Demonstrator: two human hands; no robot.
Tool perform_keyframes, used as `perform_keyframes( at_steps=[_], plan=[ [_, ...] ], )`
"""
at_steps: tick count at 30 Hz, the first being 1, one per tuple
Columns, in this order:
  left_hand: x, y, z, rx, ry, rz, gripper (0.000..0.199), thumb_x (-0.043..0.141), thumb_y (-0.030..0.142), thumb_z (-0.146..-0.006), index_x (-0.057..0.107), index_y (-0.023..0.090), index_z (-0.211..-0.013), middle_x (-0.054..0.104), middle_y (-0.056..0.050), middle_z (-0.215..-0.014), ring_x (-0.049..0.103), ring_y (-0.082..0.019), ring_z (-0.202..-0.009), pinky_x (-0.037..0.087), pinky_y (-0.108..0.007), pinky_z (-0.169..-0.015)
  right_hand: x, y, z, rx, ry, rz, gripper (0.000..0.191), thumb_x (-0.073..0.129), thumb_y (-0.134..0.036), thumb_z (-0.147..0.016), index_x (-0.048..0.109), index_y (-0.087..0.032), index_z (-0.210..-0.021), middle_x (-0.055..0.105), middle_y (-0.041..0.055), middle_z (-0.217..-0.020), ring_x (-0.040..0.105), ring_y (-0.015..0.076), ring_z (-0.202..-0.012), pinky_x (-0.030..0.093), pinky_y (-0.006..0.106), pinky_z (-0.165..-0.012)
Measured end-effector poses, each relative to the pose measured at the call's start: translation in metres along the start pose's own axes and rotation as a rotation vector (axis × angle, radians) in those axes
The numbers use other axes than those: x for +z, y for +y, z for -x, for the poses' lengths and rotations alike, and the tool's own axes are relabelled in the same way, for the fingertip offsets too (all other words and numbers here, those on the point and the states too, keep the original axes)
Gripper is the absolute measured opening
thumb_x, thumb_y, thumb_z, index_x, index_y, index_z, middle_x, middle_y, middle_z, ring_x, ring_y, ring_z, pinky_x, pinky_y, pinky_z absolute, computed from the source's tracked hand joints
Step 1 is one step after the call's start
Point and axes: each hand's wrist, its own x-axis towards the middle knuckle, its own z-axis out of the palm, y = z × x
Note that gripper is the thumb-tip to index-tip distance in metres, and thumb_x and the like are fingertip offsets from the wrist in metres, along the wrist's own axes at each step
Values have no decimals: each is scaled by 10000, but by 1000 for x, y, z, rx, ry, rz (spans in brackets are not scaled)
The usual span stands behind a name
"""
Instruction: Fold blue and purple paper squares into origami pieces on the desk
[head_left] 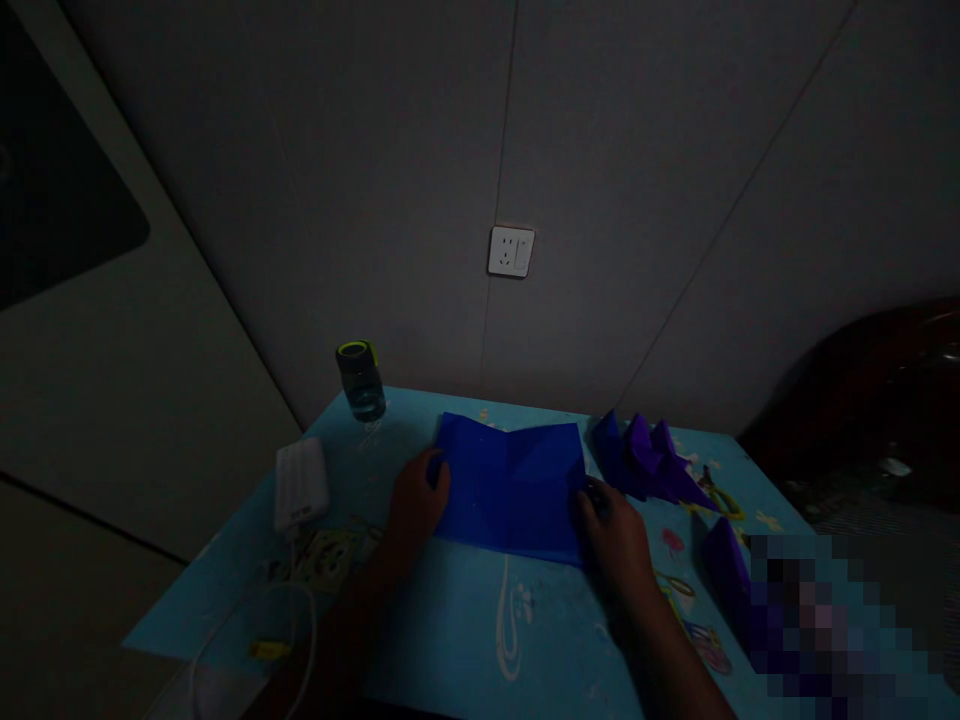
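Observation:
A blue sheet of paper (510, 490) with a crease down its middle is spread above the light-blue tabletop (450, 620). My left hand (420, 495) grips its left edge, thumb on top and fingers curled at the edge. At the right edge, my right hand (611, 525) holds the paper in the same way. Folded blue and purple paper shapes (649, 455) stand just beyond my right hand. Another purple folded piece (727, 565) lies at the table's right side.
A bottle (362, 382) stands at the back left, near the wall. In front of it lies a white power bank (301, 484) with a white cable (311, 600). Yellow-handled scissors (724, 500) lie at the right. A yellow item (270, 650) is at the front left.

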Motion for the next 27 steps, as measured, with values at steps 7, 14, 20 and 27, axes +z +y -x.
perform_keyframes(
  at_steps=[7,14,20,27],
  plan=[
    [-8,7,-4,-178,-12,445,297,555,330,-836,649,177,-1073,721,-96,-1060,677,-240,-974,521,-381,-885,-6,-5,-3,160,-17,-518,618,550,-625,-829,655,-137,-1193,715,150,-1141,666,304,-1042,512,430,-889],
    [-4,8,-5,-447,-110,865,470,657,380,-759,624,182,-1184,698,-92,-1183,658,-253,-1064,516,-383,-907,-9,-20,1,64,-208,-894,867,96,-749,-897,620,-171,-1275,666,159,-1250,609,295,-1179,498,429,-949],
    [10,13,8,-592,-210,941,455,771,442,-690,703,219,-1080,747,-74,-1073,671,-301,-1054,536,-394,-887,2,-35,23,-343,-232,-559,559,318,-573,-976,508,-251,-1392,475,98,-1477,413,268,-1374,312,492,-1136],
    [15,26,19,-513,-474,1194,580,607,653,-785,700,144,-1047,756,-120,-979,702,-290,-982,540,-415,-878,11,-52,35,-675,-390,-180,451,483,-416,-968,496,-293,-1401,384,86,-1537,354,265,-1403,340,491,-1123]
  ],
)
